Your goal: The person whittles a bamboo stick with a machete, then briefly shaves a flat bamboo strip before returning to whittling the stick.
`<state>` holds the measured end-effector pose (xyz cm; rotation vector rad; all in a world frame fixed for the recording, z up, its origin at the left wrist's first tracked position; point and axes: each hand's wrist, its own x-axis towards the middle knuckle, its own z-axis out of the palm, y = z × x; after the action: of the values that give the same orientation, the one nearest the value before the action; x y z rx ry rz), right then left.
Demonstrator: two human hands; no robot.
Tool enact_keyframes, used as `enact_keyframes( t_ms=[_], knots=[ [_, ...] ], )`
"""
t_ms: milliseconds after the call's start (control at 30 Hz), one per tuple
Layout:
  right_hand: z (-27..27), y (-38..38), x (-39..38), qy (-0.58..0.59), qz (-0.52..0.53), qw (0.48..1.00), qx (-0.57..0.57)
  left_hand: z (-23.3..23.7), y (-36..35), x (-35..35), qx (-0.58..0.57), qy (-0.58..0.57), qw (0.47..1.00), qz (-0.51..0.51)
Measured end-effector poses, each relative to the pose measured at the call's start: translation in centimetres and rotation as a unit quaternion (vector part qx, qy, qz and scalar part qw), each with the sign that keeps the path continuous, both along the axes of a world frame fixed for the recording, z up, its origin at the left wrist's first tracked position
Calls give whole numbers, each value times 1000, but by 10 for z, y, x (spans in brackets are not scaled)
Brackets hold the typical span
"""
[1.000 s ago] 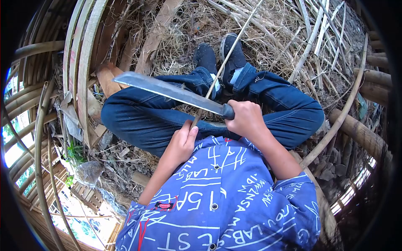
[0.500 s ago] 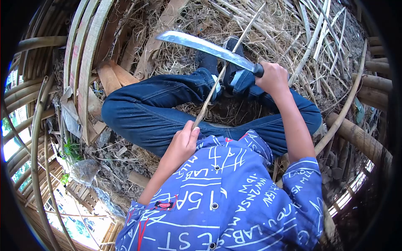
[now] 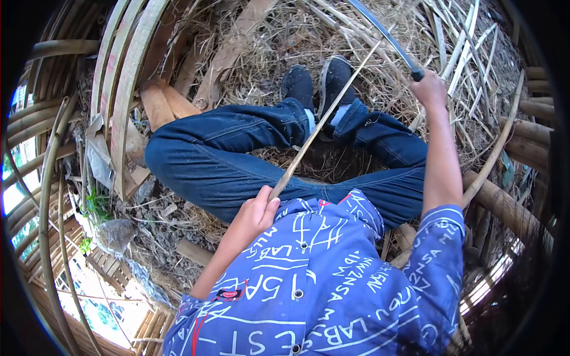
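Observation:
My left hand [image 3: 254,215] is closed round the near end of a thin bamboo strip [image 3: 323,118], close to my waist. The strip slants up and away over my crossed legs [image 3: 202,163], past my dark shoes [image 3: 336,77]. Out to the far right, my right hand [image 3: 428,92] grips the black handle of a machete [image 3: 389,38]. Its long blade points up and left, beyond the strip's far tip, and runs to the top edge of the view. Blade and strip are apart along most of their length.
Straw and bamboo shavings [image 3: 261,65] cover the ground ahead. Long split bamboo slats [image 3: 122,89] stand at the left, with bent brown pieces [image 3: 163,104] beside them. Thick bamboo poles [image 3: 510,204] lie at the right. A bamboo lattice [image 3: 44,178] encloses the left side.
My right hand has swung the machete up, forward and to the right, off the strip it crossed before. My left hand and the strip have shifted only slightly.

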<state>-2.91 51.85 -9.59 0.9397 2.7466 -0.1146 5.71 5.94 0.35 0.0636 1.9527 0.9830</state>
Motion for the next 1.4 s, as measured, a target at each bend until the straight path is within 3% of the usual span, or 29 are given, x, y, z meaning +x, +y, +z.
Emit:
enact_keyframes(
  t_ms=[167, 267, 400, 533, 733, 900, 933, 1033, 1100, 1233, 1367, 1400],
  knots=[
    [17, -22, 2, 18, -6, 1000, 6, -4, 0, -7, 24, 5, 1000, -11],
    [-4, -47, 30, 105, 8, 992, -63, -18, -4, -5, 60, 16, 998, 9],
    [11, -124, 68, 183, 30, 951, -246, -15, 3, -8, 51, 8, 999, 9],
    [49, -185, 93, 112, 99, 943, -297, -15, 11, -5, 20, 24, 999, 13],
    [48, -225, 120, 70, 202, 920, -327, -27, 12, -2, 50, 40, 998, 16],
    [43, -219, 114, 66, 236, 930, -273, -16, 18, -4, 40, 21, 999, 18],
    [38, -215, 113, 94, 222, 932, -271, -15, 17, -3, 28, 29, 999, 4],
    [26, -179, 96, 33, 166, 973, -160, -11, 16, -1, 30, 35, 999, 7],
    [6, -143, 89, 72, 132, 980, -133, -10, 14, 1, 37, 34, 999, 5],
    [18, -119, 64, 53, 185, 977, -94, -10, 15, -1, 38, 28, 999, 5],
    [-28, -39, 38, 63, 15, 994, -89, -5, 1, 13, 16, 3, 1000, 8],
    [-6, -37, 34, 68, 18, 994, -79, -5, 1, 12, 18, 13, 1000, -7]
  ],
)
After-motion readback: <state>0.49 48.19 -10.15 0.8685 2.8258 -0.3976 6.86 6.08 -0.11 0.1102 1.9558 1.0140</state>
